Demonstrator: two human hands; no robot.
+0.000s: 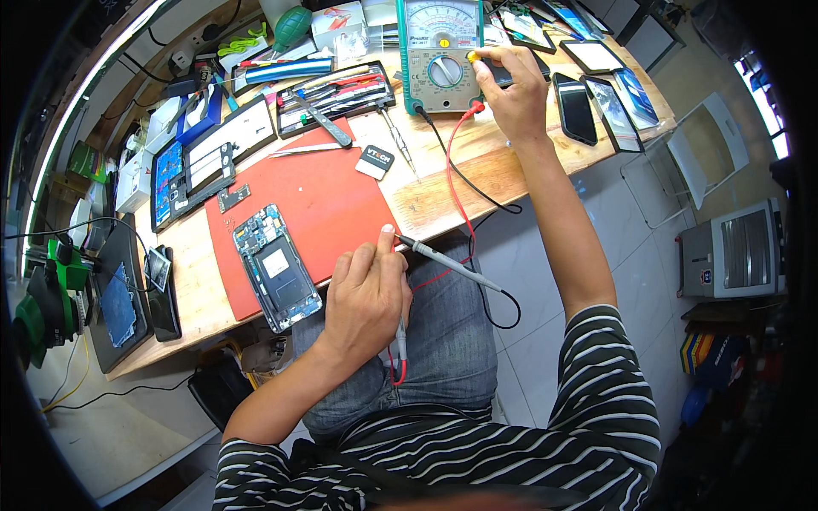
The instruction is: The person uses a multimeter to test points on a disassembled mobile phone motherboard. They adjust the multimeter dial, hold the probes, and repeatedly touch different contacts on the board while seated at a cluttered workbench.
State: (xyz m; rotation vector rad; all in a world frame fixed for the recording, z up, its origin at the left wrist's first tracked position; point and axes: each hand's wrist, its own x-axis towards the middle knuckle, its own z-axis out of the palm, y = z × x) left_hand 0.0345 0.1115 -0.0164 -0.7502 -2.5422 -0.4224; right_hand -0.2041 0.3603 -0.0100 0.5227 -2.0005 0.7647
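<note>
My left hand (366,294) is closed at the near edge of a red work mat (341,200), holding the multimeter's test probes. A grey probe (452,264) juts to the right from my fingers, and a second probe (401,336) with a red lead hangs below. At the back, an analog multimeter (417,72) in a green case stands with a black and a red lead plugged in. My right hand (515,94) pinches a small yellow knob (474,57) at its right side. An opened phone (274,264), its inner frame showing, lies on the mat left of my left hand.
Tweezers (307,149) and a grey-handled tool (328,123) lie at the mat's far edge, near a tool tray (341,94). A small circuit board (233,198) sits beyond the phone. Several phones, including a black one (575,106), line the table's right end.
</note>
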